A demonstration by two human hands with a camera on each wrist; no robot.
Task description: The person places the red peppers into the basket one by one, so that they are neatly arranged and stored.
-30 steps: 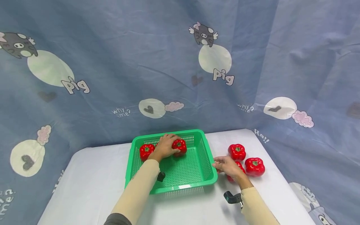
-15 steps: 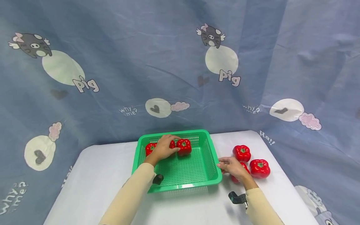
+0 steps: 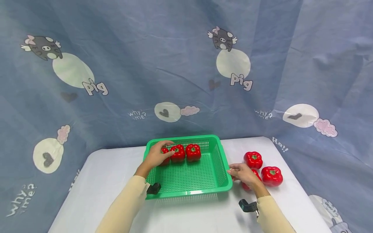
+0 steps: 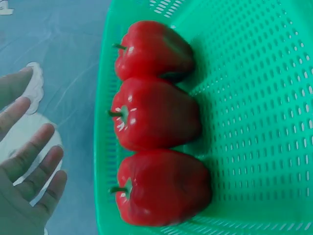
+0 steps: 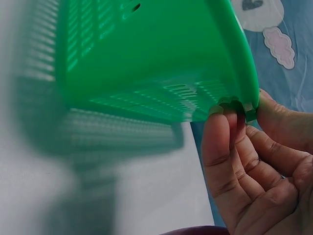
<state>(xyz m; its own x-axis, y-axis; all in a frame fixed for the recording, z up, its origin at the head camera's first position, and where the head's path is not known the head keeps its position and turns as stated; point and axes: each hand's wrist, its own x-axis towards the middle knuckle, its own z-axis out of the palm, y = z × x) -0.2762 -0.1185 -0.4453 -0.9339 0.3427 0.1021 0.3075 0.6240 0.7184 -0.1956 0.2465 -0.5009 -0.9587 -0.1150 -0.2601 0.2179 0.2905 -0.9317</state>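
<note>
Three red bell peppers stand in a row in the green basket [image 3: 189, 193], along its back wall: the right one [image 3: 193, 152], the middle one [image 3: 177, 153] and the left one [image 3: 165, 160]. My left hand [image 3: 154, 157] hovers over the left pepper and partly hides it. In the left wrist view the same hand [image 4: 32, 178] has its fingers spread, apart from the bell peppers [image 4: 159, 115]. My right hand [image 3: 244, 174] is at the basket's right side. The right wrist view shows thumb and fingers pinching the basket rim [image 5: 237, 54].
On the white table [image 3: 189, 213], right of the basket, lie more red peppers: a back one [image 3: 253, 160], a right one [image 3: 272, 176] and one partly under my right hand [image 3: 246, 186]. A blue patterned cloth [image 3: 131, 64] hangs behind the table.
My left hand has moved left, away from the right pepper and over the left one, uncovering the middle pepper. My right hand stays at the basket's side. The head view has shifted slightly.
</note>
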